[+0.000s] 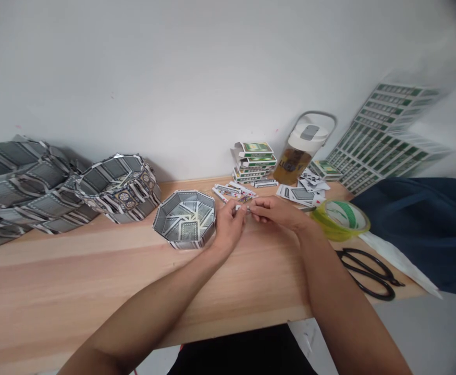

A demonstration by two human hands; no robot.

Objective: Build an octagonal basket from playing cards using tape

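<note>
My left hand [230, 223] and my right hand [269, 211] meet over the wooden table [134, 271]. Between their fingertips is a small white folded card piece [238, 208], pinched by both hands. An octagonal bowl made of folded playing cards [186, 221] stands just left of my left hand. Behind my hands lie several folded card strips [230, 190]. Loose playing cards [300, 195] are spread behind my right hand.
Card boxes [254, 161] are stacked by the wall beside a bottle [296, 151]. Yellow tape [341, 220], black scissors [372, 276] and a dark blue bag [423, 224] are at right. Larger card baskets [118, 187] stand at left. More boxes [384, 140] are piled at right.
</note>
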